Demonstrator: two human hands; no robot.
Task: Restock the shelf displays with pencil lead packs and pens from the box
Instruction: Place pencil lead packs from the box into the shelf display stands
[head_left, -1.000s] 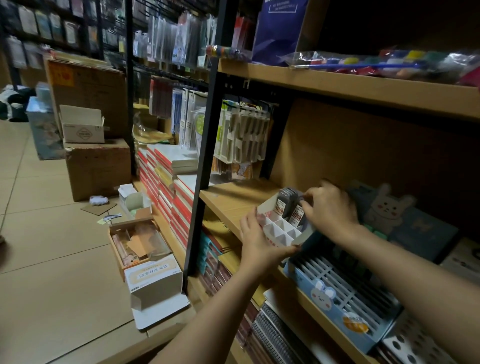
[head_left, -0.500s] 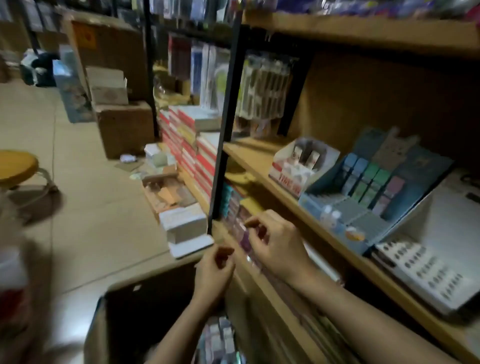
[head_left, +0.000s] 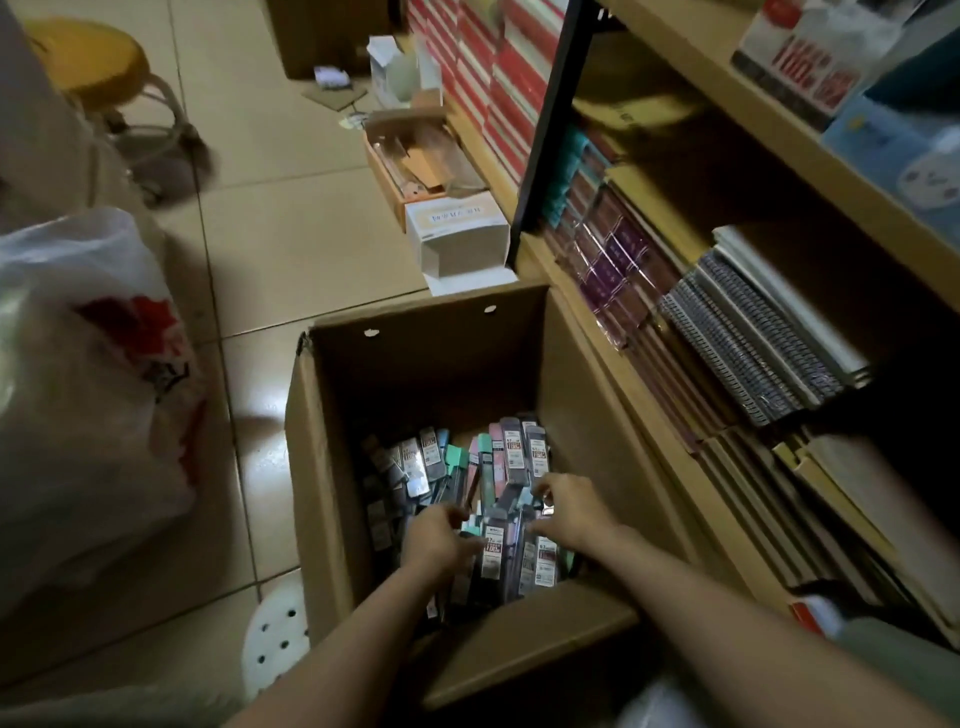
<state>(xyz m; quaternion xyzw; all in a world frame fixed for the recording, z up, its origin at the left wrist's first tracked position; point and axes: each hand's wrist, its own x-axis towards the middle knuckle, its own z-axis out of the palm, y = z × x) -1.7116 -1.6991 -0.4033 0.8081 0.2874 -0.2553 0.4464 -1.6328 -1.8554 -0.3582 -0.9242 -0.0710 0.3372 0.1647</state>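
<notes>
1. My two forearms come in from the bottom edge, cut off there, and reach down into the open cardboard box (head_left: 332, 467) on the floor
2. My left hand (head_left: 436, 535) lies on the heap of lead packs (head_left: 493, 540) with its fingers bent toward a pack with a white label; whether it has hold of one I cannot tell, since the fingertips blur into the pile
3. My right hand (head_left: 569, 512) sits just beside it to the right, fingers curled down among the packs; its tips are hidden by them, so I cannot tell its grip either
4. The packs are slim, flat plastic cases in grey, teal and pink, lying loose and crossed over one another on the box floor, directly under and between both hands; the print on the labels is too small to read
5. The box walls are plain brown cardboard, with two small round holes in the far wall
6. To the left a white plastic bag (head_left: 88, 395) with red print bulges, soft and crumpled; a white perforated disc (head_left: 278, 639) is half hidden by the box
7. To the right, wooden shelves (head_left: 691, 93) hold spiral notebooks (head_left: 753, 343) on edge
8. Farther off, a small white carton (head_left: 457, 234) rests on the tiled floor, and a yellow stool (head_left: 98, 57) stands blurred at top left
</notes>
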